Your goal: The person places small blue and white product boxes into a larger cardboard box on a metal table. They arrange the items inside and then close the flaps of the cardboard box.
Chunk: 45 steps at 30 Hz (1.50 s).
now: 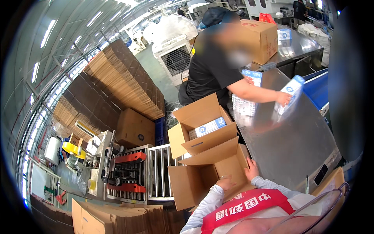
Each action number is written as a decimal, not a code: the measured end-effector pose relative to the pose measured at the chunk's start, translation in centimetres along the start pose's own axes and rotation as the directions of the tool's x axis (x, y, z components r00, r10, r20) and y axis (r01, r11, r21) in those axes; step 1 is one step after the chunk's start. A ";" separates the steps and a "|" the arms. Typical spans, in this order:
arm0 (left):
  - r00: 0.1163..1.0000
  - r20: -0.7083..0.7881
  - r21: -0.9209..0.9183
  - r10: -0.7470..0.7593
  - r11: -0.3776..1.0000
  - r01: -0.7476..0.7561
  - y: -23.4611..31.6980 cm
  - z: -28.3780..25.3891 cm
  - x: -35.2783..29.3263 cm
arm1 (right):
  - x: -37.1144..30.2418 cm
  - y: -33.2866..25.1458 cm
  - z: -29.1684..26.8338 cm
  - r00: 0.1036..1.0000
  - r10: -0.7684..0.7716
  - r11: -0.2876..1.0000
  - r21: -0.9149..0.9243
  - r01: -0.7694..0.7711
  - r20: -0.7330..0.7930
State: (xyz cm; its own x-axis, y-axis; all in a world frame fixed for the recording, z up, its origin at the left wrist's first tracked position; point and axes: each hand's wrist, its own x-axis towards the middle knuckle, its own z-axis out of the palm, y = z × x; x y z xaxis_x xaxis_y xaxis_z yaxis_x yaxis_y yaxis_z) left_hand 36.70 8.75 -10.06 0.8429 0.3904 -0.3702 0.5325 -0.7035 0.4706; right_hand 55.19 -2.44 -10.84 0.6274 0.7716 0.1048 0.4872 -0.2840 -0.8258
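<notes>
While a stainless-steel worktable stands at right | nearer corrugated carton: just left of it, flaps spread | left hand: over carton opening, fingers extended, released | right hand: at carton's right edge, cannot tell whether grasping

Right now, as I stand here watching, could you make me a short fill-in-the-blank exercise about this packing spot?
1. The near open carton is made of brown ____.
2. The co-worker across from the wearer has on a ____ shirt.
3. The package tilted over the metal table is white and ____.
4. The wearer's hand farther from that table is the ____ one.

Missing words: cardboard; black; blue; left.
</notes>
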 end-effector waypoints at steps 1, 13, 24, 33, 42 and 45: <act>0.992 -0.093 0.055 0.090 0.995 -0.085 -0.8 1.1 0.7 | 0.2 0.1 0.0 1.000 -0.003 1.000 0.008 0.003 0.001; 0.952 0.298 0.004 -0.065 0.998 0.066 1.8 -2.8 1.7 | 1.3 0.8 0.9 0.999 -0.028 0.998 -0.053 0.026 -0.035; 0.968 0.249 -0.004 -0.019 1.000 0.021 0.8 -3.5 2.8 | 2.3 1.0 1.1 0.998 0.056 0.983 -0.174 -0.049 0.039; 0.960 0.281 -0.013 0.010 1.000 -0.006 1.1 -3.4 2.5 | 1.7 1.3 1.2 0.984 0.146 0.949 -0.295 -0.110 0.101; 0.937 0.350 -0.042 0.005 0.999 0.011 1.2 -3.6 2.5 | 2.4 0.7 0.9 0.931 0.290 0.918 -0.339 -0.205 0.221; 0.934 0.356 -0.044 -0.021 0.998 0.039 1.2 -4.2 2.6 | 2.6 0.1 0.4 0.923 0.298 0.925 -0.313 -0.217 0.243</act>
State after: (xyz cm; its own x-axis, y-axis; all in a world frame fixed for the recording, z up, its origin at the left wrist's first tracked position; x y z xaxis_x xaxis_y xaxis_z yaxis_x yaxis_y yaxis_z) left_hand 39.86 11.39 -7.04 0.7490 0.1675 -0.6410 0.5679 -0.6607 0.4910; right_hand 56.65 -0.22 -10.89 0.5768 0.7658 -0.2844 0.5046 -0.6078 -0.6131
